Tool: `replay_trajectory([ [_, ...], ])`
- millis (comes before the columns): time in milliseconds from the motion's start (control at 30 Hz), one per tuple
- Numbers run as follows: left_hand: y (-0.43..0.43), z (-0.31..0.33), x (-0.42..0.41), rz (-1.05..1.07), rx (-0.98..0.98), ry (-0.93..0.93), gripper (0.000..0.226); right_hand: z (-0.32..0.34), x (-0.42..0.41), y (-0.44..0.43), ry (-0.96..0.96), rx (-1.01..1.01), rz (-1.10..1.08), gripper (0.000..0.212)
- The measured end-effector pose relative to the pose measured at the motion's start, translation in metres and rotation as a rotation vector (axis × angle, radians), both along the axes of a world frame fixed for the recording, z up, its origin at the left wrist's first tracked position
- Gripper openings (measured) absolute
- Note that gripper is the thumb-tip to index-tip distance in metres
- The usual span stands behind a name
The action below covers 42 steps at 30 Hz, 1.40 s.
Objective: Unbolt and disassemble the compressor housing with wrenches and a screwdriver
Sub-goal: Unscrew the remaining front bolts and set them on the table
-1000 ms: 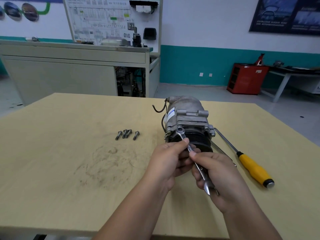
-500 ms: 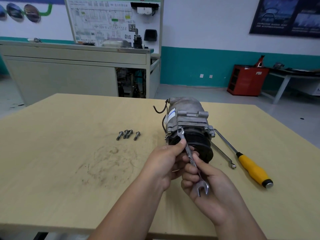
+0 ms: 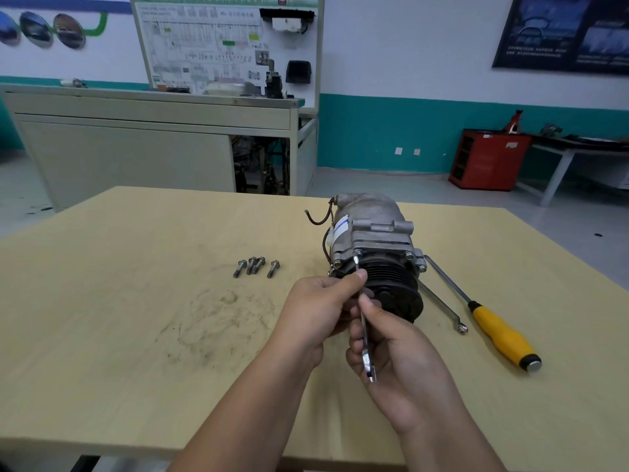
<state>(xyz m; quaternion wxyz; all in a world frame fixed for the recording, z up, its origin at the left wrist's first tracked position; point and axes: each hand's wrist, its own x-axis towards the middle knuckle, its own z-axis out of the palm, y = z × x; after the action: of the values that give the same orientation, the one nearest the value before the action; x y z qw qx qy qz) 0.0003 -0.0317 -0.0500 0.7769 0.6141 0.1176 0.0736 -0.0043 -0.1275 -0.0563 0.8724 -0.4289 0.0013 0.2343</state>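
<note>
- Centrally, the compressor (image 3: 371,233) lies on the tabletop (image 3: 136,318), pulley end facing the person.
- Up front, the left hand (image 3: 316,311) pinches the slim wrench (image 3: 364,330) just below its head, which sits on a flange bolt (image 3: 357,253).
- Lower down, the right hand (image 3: 401,366) grips the same shaft.
- Four loose bolts (image 3: 257,266) lie left of the compressor; a second wrench (image 3: 442,306) and a screwdriver (image 3: 500,332) lie right of it.

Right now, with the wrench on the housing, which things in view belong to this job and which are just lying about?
Job in hand:
compressor
wrench, gripped by left hand and right hand, its head on a housing bolt
four loose bolts, second wrench and yellow-handled screwdriver on the table

Just lying about:
red cabinet, wiring board, dark poster, all beyond the table
</note>
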Motion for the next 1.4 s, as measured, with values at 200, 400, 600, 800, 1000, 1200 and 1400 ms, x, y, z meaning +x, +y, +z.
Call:
replay_trajectory([
  [200,0.004,0.001,0.002,-0.028,0.001,0.007,0.031,0.003,0.000,0.003,-0.041,-0.044,-0.010,0.024],
  [400,0.006,-0.002,0.004,-0.057,-0.058,0.043,0.033,0.000,-0.002,0.004,0.009,0.050,0.022,0.019],
  [600,0.008,-0.003,0.004,-0.119,-0.176,0.122,0.032,-0.011,-0.004,0.001,0.048,0.178,0.130,0.022],
  [800,0.007,-0.005,0.004,-0.115,-0.151,0.180,0.032,-0.017,-0.004,0.011,0.111,0.214,0.095,0.020],
  [1000,0.008,-0.006,0.000,-0.109,0.070,0.120,0.037,-0.023,-0.002,0.011,0.104,0.113,0.027,0.015],
  [1200,0.005,-0.009,-0.001,0.051,0.256,-0.011,0.030,-0.024,0.002,-0.001,-0.011,-0.093,-0.024,0.011],
  [1400,-0.002,-0.004,0.002,-0.046,0.097,0.005,0.029,-0.013,0.008,-0.018,-0.163,-0.282,-0.126,0.026],
])
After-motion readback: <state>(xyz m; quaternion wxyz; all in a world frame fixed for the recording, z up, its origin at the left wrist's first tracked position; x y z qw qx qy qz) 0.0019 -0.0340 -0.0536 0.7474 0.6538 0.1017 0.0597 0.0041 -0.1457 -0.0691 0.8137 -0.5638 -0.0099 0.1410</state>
